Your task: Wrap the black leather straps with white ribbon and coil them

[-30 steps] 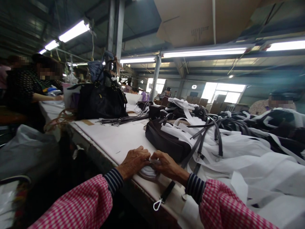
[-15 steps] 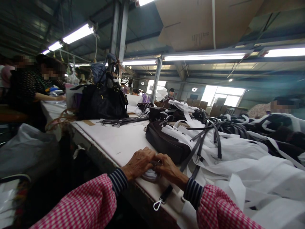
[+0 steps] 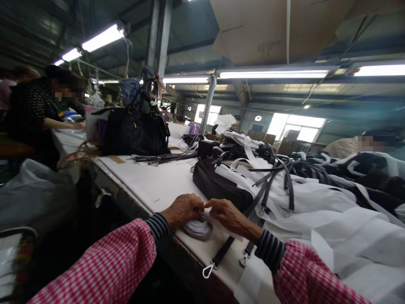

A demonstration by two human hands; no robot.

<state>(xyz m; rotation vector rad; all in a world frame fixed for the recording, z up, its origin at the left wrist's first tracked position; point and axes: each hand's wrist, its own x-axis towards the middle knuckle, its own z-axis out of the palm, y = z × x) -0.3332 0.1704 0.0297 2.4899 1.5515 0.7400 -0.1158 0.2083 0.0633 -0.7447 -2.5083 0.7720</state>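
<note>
My left hand (image 3: 185, 210) is curled, fingertips pressed together, over a flat, rounded pale bundle (image 3: 198, 230) near the table's front edge. The bundle looks layered; its exact kind is unclear, and the left fingers hide its top. Just right of it is my right hand (image 3: 228, 215), its fingers bent in and its index fingertip close to the left fingers. Whatever the pinched fingers may hold is too small to make out. A dark bag (image 3: 218, 181) lies right behind both hands. Below my right wrist, a black strap with a silver snap hook (image 3: 208, 270) reaches over the table edge.
White strips (image 3: 319, 211), dark straps (image 3: 286, 185) and more dark bags cover the table's right side. A large black handbag (image 3: 136, 133) stands at the far left corner beside thin straps (image 3: 161, 158). A person (image 3: 47, 105) works at the left; another (image 3: 344, 147) is at the right.
My hands were touching over the bundle; the right hand has drawn slightly away to the right. More of the pale bundle and a second hook now show.
</note>
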